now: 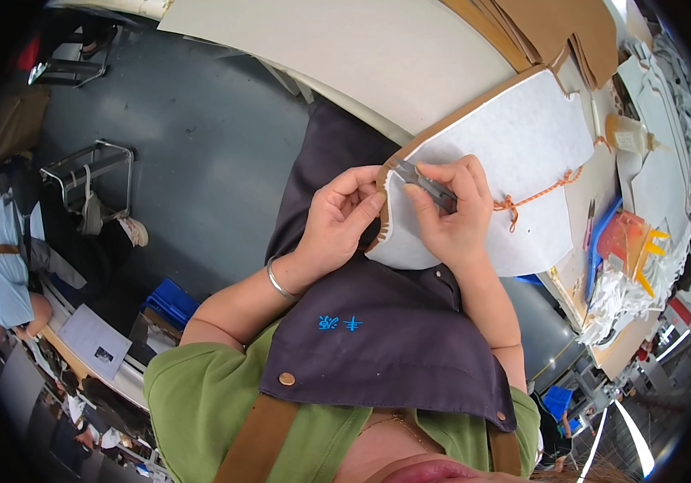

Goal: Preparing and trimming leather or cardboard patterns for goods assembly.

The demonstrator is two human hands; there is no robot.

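A flat panel with a white face and brown edging rests partly over the table's edge, its curved lower left edge finely notched. My left hand pinches that brown edge between thumb and fingers. Just to its right, my right hand is closed on a grey metal hand tool, perhaps snips, whose tip lies on the notched edge beside my left thumb. An orange-and-white twisted cord with a knot lies across the white face.
The pale worktable carries brown sheets, a glue bottle, a blue tray and white scraps. At left, a seated co-worker is beside another bench, with metal stools on the grey floor.
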